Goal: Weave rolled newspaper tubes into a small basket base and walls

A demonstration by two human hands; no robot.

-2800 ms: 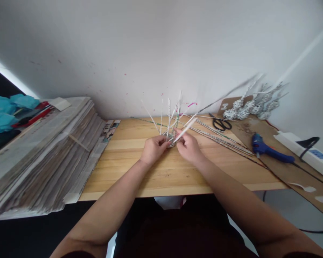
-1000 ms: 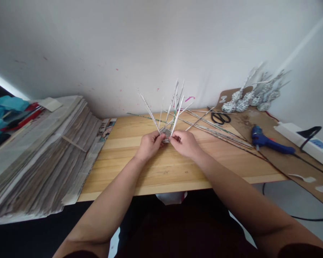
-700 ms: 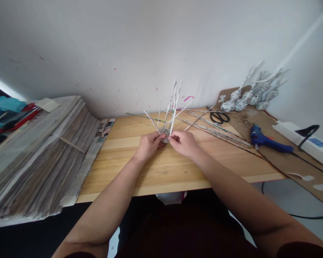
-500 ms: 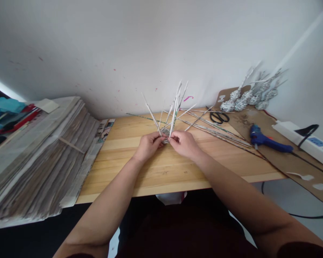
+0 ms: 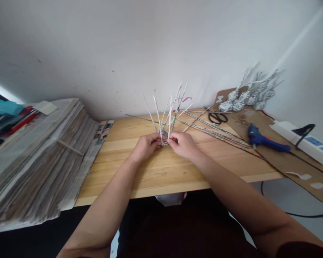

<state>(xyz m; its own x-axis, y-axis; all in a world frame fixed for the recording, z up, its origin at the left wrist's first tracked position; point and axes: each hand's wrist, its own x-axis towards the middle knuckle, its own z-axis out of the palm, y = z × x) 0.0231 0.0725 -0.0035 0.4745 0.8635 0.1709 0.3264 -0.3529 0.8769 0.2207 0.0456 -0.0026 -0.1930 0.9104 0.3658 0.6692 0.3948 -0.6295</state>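
Between my hands a small woven base of rolled paper (image 5: 165, 143) rests at the middle of the wooden table, with several paper sticks (image 5: 157, 109) standing up from it and leaning outward. My left hand (image 5: 148, 146) pinches the near left side of this weave, fingers closed by an upright stick. From the other side my right hand (image 5: 182, 144) grips another upright paper stick (image 5: 170, 118) low down, thumb and forefinger together. My fingers hide part of the base.
Loose paper sticks (image 5: 218, 134) and black scissors (image 5: 217, 117) lie to the right. A blue glue gun (image 5: 269, 141) rests on brown board beside a white power strip (image 5: 307, 138). Woven paper bulbs (image 5: 238, 102) stand by the wall. A newspaper stack (image 5: 48, 168) rises at left.
An upright paper stick near my left hand now stands apart from the others, and the woven base has turned slightly. My hands stay in nearly the same place.
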